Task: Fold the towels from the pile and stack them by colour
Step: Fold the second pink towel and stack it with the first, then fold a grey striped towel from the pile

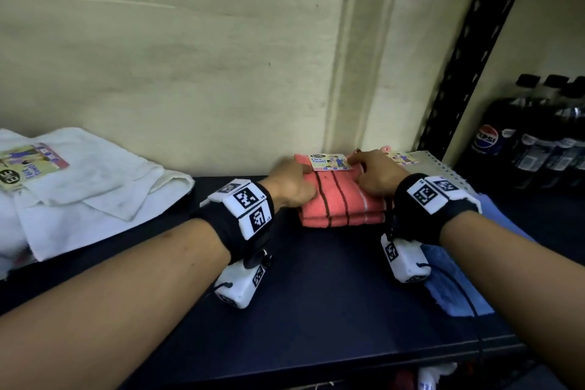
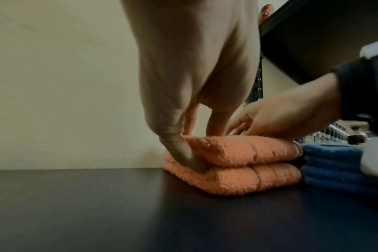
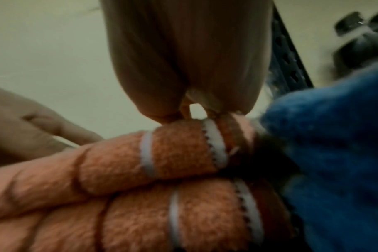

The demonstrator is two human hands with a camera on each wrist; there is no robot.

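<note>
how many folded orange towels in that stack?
2: upper orange towel under both hands, lower orange towel on the shelf beneath it. More behind may be hidden.

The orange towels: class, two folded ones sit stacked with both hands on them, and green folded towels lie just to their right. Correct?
One error: the towels to the right are blue, not green, as the left wrist view shows. Both hands, left and right, do rest on the stacked orange towels.
</note>
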